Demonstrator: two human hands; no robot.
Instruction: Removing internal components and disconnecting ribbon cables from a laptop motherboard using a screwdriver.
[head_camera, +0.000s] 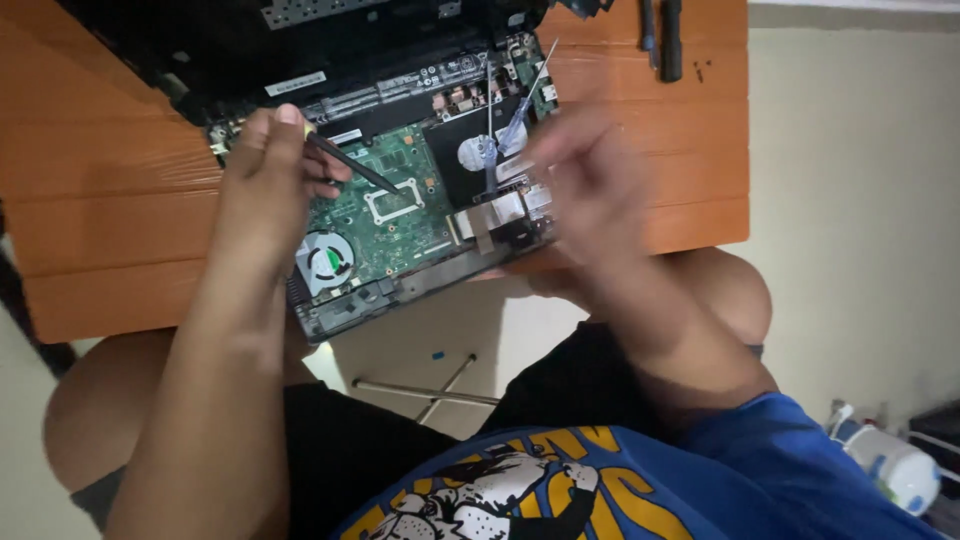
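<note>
An orange wooden table (110, 200) stands over a pale floor, seen from above with the person's bare knees and a blue printed shirt below it. On the table lies an opened laptop (400, 200), its lower shell acting as a tray that holds a green circuit board (390, 215), a round cooling fan (328, 262) at the near left corner, and a dark drive bay (480, 150) with a silver disc label. The left hand (268, 185) rests at the laptop's left edge, fingers curled around a thin dark screwdriver (352, 166) whose tip slants down onto the green board just right of that hand. The right hand (590, 185) hovers over the laptop's right side, near the drive bay; it is blurred, so whether its fingers pinch anything cannot be told. Beyond the right hand, at the far edge of the table, lie two dark slim tools (662, 38). A white bottle (895, 465) stands on the floor, well off to the right.
</note>
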